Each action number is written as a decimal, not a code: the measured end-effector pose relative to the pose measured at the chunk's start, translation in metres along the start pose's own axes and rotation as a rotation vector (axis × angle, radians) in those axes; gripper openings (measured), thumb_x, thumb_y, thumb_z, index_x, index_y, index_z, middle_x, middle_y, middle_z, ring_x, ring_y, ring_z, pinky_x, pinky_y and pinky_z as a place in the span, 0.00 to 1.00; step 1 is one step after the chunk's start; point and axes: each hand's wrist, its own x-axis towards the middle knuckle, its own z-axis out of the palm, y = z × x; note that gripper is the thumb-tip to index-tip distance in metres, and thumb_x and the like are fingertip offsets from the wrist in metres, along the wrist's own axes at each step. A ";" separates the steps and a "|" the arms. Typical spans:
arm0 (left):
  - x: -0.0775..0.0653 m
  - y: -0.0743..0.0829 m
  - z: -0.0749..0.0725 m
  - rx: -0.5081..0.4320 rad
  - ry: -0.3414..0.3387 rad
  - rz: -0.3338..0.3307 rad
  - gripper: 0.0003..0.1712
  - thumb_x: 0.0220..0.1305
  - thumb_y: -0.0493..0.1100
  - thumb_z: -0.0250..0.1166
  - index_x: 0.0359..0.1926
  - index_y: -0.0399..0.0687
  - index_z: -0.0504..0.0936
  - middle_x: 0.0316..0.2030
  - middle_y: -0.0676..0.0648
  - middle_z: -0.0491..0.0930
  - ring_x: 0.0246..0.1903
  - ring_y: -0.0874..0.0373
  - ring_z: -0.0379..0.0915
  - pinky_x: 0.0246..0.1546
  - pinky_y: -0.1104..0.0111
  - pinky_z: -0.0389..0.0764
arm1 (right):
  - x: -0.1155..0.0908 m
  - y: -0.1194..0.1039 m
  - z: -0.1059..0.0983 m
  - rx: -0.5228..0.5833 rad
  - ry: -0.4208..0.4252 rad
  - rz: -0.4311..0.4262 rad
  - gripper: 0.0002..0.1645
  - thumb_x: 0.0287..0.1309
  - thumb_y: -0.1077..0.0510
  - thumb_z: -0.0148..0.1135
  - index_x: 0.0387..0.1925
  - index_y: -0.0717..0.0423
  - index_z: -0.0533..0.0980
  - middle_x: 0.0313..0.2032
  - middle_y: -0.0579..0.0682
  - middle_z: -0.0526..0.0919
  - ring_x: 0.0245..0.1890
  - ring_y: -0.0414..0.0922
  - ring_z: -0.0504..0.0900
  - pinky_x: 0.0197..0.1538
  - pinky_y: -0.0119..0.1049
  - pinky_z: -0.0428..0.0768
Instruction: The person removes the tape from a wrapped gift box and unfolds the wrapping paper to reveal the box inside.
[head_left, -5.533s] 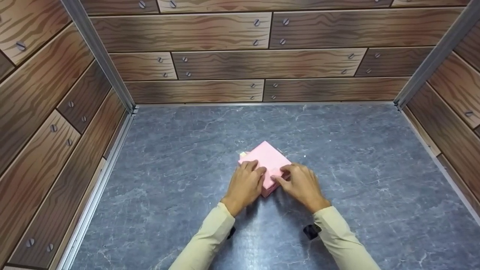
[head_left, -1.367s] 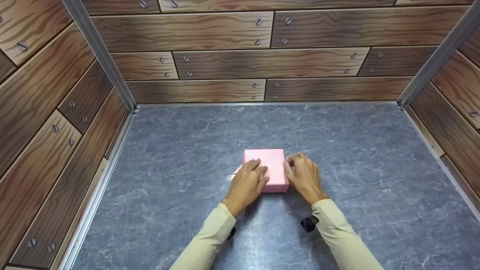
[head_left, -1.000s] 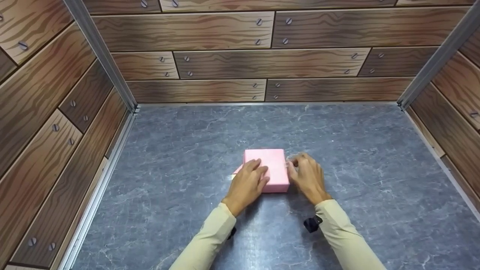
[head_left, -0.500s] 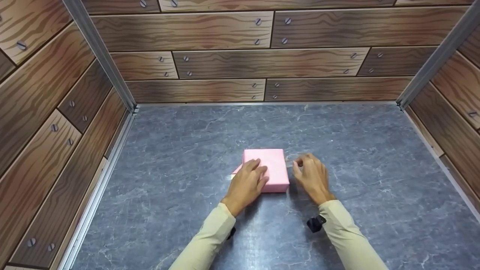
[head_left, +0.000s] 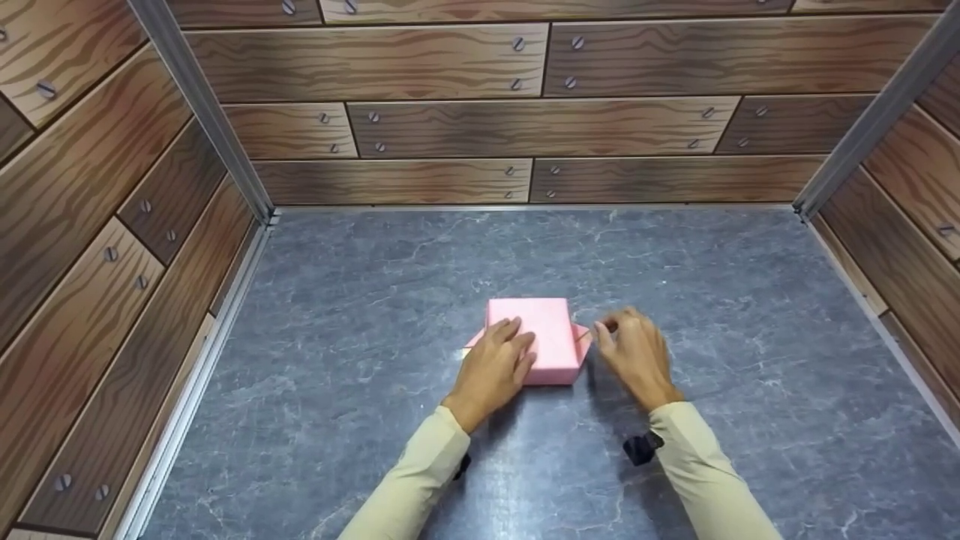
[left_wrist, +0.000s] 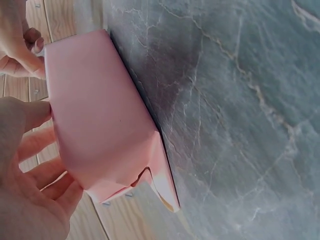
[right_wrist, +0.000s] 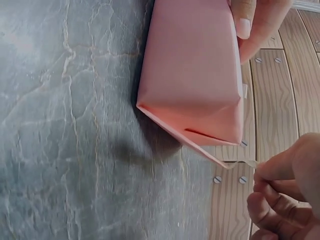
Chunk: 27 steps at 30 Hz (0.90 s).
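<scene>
A pink paper-wrapped box [head_left: 551,330] lies on the grey table. My left hand [head_left: 491,371] rests on its top, with relaxed fingers spread near the edge in the left wrist view. At the box's right end a triangular paper flap [right_wrist: 175,132] sticks outward, apart from the end face. My right hand [head_left: 637,352] pinches a thin see-through strip, apparently clear tape [right_wrist: 242,162], that runs from the flap's tip to the thumb and forefinger. On the left end, another paper flap [left_wrist: 162,175] stands out and shows a pale inner side.
The marbled grey tabletop [head_left: 360,315] spreads around the box. Wood-patterned panels [head_left: 450,127] stand at the back and both sides, joined by metal corner rails [head_left: 202,105]. Each wrist carries a small black camera [head_left: 641,450].
Over the earlier frames the box turned from a diamond to a square-on position. The right hand then drew away rightward, and the right-end flap swung outward with the tape. The left hand stayed put lately.
</scene>
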 end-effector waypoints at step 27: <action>-0.030 -0.048 -0.038 -0.235 -0.084 -0.110 0.28 0.57 0.43 0.70 0.59 0.43 0.79 0.58 0.43 0.79 0.60 0.46 0.74 0.62 0.52 0.75 | -0.003 0.022 -0.005 0.130 -0.363 -0.200 0.29 0.44 0.74 0.75 0.52 0.69 0.79 0.48 0.61 0.83 0.44 0.60 0.83 0.47 0.56 0.81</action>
